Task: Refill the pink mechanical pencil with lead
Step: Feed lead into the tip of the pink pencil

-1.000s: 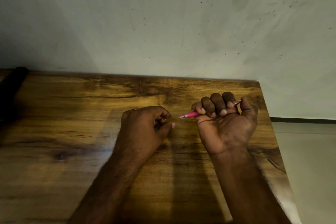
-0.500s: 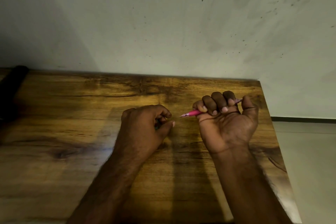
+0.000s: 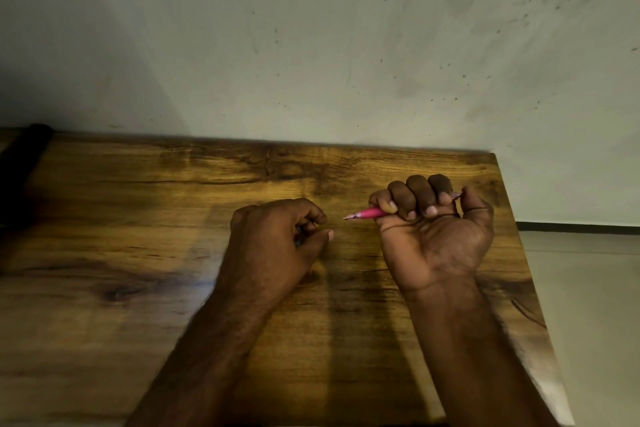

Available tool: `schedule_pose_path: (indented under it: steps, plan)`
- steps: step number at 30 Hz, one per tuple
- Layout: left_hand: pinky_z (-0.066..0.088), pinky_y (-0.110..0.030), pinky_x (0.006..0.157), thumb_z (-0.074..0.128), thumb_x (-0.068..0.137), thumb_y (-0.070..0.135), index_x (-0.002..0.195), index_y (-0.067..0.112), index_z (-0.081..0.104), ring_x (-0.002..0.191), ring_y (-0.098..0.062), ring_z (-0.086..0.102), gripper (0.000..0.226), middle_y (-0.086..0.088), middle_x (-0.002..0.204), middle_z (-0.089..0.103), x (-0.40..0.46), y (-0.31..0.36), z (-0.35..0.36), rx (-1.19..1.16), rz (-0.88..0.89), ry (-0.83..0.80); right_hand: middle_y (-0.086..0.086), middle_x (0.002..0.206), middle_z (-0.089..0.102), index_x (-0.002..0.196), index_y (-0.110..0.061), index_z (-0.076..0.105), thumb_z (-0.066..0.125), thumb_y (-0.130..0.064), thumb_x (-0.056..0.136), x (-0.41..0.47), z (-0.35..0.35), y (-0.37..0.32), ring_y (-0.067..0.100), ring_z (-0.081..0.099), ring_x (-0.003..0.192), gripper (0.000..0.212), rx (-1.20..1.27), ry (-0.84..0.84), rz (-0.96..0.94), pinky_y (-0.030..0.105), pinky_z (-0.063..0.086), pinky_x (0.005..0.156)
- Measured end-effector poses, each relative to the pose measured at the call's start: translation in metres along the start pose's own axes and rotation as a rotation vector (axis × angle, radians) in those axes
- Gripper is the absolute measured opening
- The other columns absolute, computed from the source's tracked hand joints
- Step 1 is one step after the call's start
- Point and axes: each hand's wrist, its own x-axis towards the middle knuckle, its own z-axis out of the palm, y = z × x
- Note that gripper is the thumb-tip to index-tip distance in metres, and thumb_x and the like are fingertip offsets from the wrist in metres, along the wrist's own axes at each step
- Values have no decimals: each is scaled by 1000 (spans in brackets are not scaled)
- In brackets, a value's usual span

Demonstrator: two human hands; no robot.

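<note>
The right hand (image 3: pixel 434 239) is gripping the pink mechanical pencil (image 3: pixel 369 213) in a fist, palm turned up, four fingers curling over the barrel and the tip poking out leftward above the wooden table (image 3: pixel 138 218). The left hand (image 3: pixel 277 236) is sitting just beside that tip, knuckles up, fingers curling in with the thumb extended; whether it is pinching anything is too dark to tell. A scuffed pale wall (image 3: pixel 311 45) is rising behind the table

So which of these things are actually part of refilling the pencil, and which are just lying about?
Part of the job:
- pink mechanical pencil, gripped in the right hand
- left hand, fingers curled; what it holds is unclear

Just there:
- wooden table
- dark object at the table's far left edge
</note>
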Motion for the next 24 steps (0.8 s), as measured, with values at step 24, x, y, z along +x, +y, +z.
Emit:
schedule_pose_path:
  steps: [24]
  plan:
    - [57, -50, 88, 81, 80, 45, 96, 38, 75, 84, 8, 60, 18, 24, 76, 66, 0, -2, 1, -6, 4, -6, -2, 56, 30, 69, -17, 40, 29, -48, 99, -1, 2, 1, 15, 24, 55, 45, -150, -92, -18, 32, 30, 59]
